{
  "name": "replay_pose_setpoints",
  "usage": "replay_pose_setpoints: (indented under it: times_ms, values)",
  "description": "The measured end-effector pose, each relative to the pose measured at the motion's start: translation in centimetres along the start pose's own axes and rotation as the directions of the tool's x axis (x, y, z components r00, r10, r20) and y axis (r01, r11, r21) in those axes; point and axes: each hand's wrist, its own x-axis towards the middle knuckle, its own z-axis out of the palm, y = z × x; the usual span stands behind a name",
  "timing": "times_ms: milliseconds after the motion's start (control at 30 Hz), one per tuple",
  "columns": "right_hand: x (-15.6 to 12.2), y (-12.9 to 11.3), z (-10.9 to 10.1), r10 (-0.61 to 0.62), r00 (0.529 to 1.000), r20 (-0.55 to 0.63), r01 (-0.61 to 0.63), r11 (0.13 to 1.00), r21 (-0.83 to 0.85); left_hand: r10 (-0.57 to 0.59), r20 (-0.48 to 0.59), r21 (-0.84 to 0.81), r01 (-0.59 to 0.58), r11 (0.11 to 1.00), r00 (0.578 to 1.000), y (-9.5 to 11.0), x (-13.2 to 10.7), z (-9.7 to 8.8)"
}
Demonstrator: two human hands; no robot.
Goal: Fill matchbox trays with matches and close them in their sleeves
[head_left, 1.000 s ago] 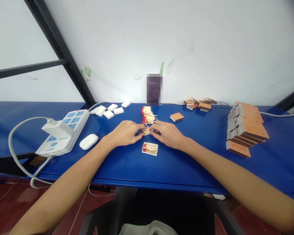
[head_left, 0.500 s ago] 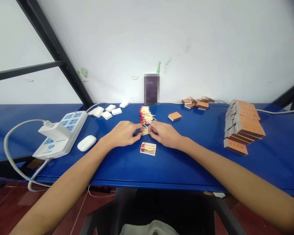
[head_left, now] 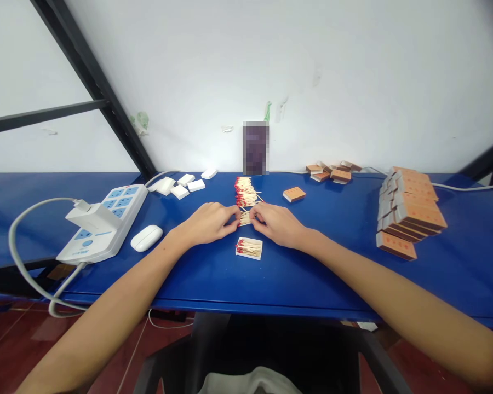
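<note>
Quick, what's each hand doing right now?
Left hand: closed on one end of a matchstick bunch.
Right hand: closed on the bunch's other end.

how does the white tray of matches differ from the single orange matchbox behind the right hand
The white tray is open, its red-tipped matches showing; the orange matchbox shows a closed top. The tray lies nearer the front edge of the blue table; the matchbox, farther back. Both lie flat.

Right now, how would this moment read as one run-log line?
left hand: at match bundle | right hand: at bundle's opposite end | matchbox tray: holds matches
</note>
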Motion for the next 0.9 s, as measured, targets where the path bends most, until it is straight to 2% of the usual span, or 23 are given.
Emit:
replay_pose_setpoints:
  times_ms: [133,233,333,400,533,633,733,900]
  values:
    - [-0.2,-0.3,-0.3,0.022,1.0,0.009,-0.023,0.998,0.062,0.006,-0.017,-0.021,-0.007,1.0,1.0,0.2,-0.1,-0.2]
    - [-0.8,-1.1,-1.1,0.05,0.999,0.007,-0.05,0.986,0.16,0.017,-0.142,-0.035,-0.022,0.999,0.99,0.1,-0.5,-0.7]
    - [-1.6,-2.5,-2.3,0.021,0.999,0.034,-0.029,0.97,0.24,0.058,-0.293,-0.062,-0.08,0.995,0.954,-0.1,-0.9,-1.3]
    - [-2.0,-3.4,-3.0,-0.011,0.996,0.087,-0.013,0.961,0.275,0.096,-0.317,-0.082,-0.128,0.988,0.944,0.0,-1.0,-1.6]
    - [-2.4,-4.4,-3.5,0.066,0.98,0.19,-0.11,0.967,0.232,0.091,-0.268,-0.22,-0.152,0.964,0.959,0.6,-0.8,-1.5]
    - [-2.4,-4.6,-3.4,0.129,0.964,0.233,-0.172,0.969,0.175,0.073,-0.16,-0.374,-0.129,0.918,0.984,1.1,-0.6,-1.2]
    - [-2.3,-4.6,-3.3,0.133,0.969,0.209,-0.165,0.976,0.142,0.093,-0.042,-0.469,-0.102,0.877,0.995,1.2,-0.6,-1.2]
    - [-2.3,-4.7,-3.5,0.067,0.982,0.179,-0.088,0.99,0.11,0.101,0.057,-0.521,-0.057,0.851,0.993,1.1,-0.8,-1.7]
